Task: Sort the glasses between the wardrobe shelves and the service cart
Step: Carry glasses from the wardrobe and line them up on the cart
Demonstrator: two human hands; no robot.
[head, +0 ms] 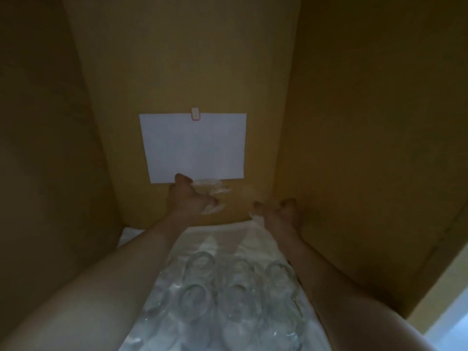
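Head view: each hand, left hand and right hand, grips a blurred clear glass.

Single head-worn view, looking forward and down into a wooden wardrobe compartment, close above the shelf; back panel with taped paper dead ahead.

shelf: yellow-brown wooden wardrobe shelf, dim | cover: white cloth liner lying flat on it, reaching the back wall below the left hand and right hand | load: clear upright drinking glasses in rows on the liner, nearer than both hands, between the forearms
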